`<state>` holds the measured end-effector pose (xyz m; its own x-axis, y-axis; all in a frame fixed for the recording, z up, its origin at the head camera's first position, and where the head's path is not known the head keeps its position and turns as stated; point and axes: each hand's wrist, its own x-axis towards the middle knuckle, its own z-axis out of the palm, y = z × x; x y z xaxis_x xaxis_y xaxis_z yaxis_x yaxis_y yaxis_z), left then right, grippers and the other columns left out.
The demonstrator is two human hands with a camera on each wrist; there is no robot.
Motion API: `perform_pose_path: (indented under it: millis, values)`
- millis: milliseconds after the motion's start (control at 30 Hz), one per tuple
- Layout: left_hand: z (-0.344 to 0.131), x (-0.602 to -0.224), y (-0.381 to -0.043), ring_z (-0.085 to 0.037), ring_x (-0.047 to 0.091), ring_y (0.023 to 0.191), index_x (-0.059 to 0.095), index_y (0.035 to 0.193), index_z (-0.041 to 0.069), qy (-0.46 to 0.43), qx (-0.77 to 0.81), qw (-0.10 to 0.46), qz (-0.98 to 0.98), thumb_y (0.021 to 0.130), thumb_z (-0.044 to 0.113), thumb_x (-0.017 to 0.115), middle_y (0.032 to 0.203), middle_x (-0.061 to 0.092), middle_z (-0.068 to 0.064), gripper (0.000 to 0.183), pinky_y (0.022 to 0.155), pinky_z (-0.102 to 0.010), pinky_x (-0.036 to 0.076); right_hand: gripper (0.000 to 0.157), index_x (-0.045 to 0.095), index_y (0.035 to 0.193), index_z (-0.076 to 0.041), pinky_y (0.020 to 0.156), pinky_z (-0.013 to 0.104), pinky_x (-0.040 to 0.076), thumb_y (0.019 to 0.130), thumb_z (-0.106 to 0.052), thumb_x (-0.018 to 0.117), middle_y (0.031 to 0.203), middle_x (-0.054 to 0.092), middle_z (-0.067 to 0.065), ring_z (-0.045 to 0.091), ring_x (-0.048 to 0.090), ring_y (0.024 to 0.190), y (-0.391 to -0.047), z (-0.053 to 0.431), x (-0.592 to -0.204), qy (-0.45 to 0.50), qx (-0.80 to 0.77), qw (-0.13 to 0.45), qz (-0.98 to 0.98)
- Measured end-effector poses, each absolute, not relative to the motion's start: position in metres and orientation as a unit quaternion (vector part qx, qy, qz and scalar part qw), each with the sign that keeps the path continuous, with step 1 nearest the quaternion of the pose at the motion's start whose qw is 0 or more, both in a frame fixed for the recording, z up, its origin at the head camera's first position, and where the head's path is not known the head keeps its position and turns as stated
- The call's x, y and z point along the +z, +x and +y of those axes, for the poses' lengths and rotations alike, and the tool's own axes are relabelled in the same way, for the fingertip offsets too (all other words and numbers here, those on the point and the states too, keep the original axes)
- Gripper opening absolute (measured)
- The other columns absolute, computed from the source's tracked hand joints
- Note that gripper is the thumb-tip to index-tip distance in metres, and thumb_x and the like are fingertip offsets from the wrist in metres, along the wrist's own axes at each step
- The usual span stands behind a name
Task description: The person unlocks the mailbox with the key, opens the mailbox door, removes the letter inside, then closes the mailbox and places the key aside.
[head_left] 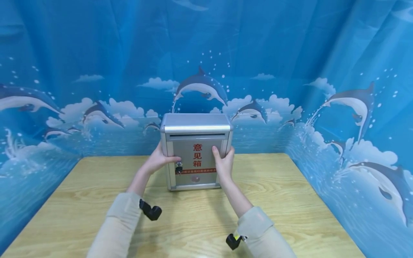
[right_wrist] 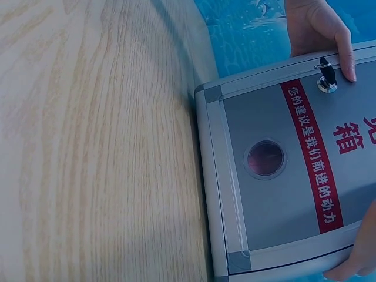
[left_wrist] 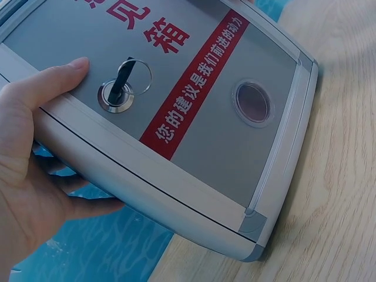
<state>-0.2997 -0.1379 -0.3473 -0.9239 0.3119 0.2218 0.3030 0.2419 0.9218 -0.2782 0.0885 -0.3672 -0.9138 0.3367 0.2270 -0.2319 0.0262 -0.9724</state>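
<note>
A silver metal suggestion box (head_left: 187, 147) with red Chinese lettering stands upright on the wooden table, its slotted front facing me. My left hand (head_left: 157, 160) grips its left side, thumb on the front panel beside the lock and fingers behind the edge. From the lock (left_wrist: 116, 96) sticks a black-headed key (left_wrist: 122, 76) with a wire ring. On the opposite side my right hand (head_left: 224, 164) holds the box, thumb lying on the front near the lettering. A small round window (right_wrist: 265, 158) sits low on the panel, below a red printed strip (right_wrist: 311, 155).
The light wooden table (head_left: 277, 200) stretches around the box on both sides and toward me. A blue curtain (head_left: 274, 43) printed with dolphins and clouds hangs behind the table and along its sides. Black camera mounts (head_left: 150, 210) sit at both wrists.
</note>
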Motion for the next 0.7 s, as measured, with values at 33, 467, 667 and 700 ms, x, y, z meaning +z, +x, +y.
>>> perform_pose_path:
  millis: [33,467,667,700]
  values:
    - [-0.139,-0.351,-0.303,-0.043,0.025,0.130,0.008,0.148,0.014,0.196,0.585,0.002,0.787,0.072,0.006,0.075,0.142,0.026,-0.024,0.101,0.102,-0.060,0.020,0.068,0.025,0.139,-0.005,0.106,0.048,0.024,0.088,-0.032,0.062,0.135,0.038,0.016,0.031,0.036,0.126,-0.282,0.089,-0.372,-0.039,0.697,0.205,-0.687]
    - [-0.141,-0.359,-0.312,-0.042,0.028,0.129,0.010,0.147,0.014,0.207,0.590,-0.005,0.781,0.071,0.006,0.077,0.141,0.029,-0.023,0.102,0.103,-0.059,0.020,0.069,0.026,0.138,-0.006,0.105,0.048,0.026,0.087,-0.035,0.063,0.134,0.039,0.015,0.030,0.038,0.124,-0.294,0.091,-0.383,-0.034,0.698,0.212,-0.683]
    - [-0.138,-0.346,-0.300,-0.043,0.028,0.128,0.011,0.146,0.010,0.209,0.586,-0.001,0.783,0.072,0.001,0.074,0.140,0.029,-0.025,0.097,0.103,-0.058,0.021,0.068,0.027,0.138,-0.006,0.105,0.046,0.026,0.087,-0.033,0.064,0.133,0.040,0.014,0.029,0.038,0.124,-0.295,0.091,-0.384,-0.037,0.698,0.212,-0.682]
    - [-0.138,-0.346,-0.300,-0.043,0.028,0.128,0.011,0.146,0.010,0.210,0.587,-0.001,0.782,0.072,0.000,0.073,0.139,0.029,-0.025,0.097,0.103,-0.058,0.021,0.068,0.027,0.138,-0.006,0.105,0.047,0.026,0.087,-0.033,0.064,0.133,0.040,0.014,0.029,0.038,0.124,-0.296,0.091,-0.384,-0.037,0.698,0.213,-0.683]
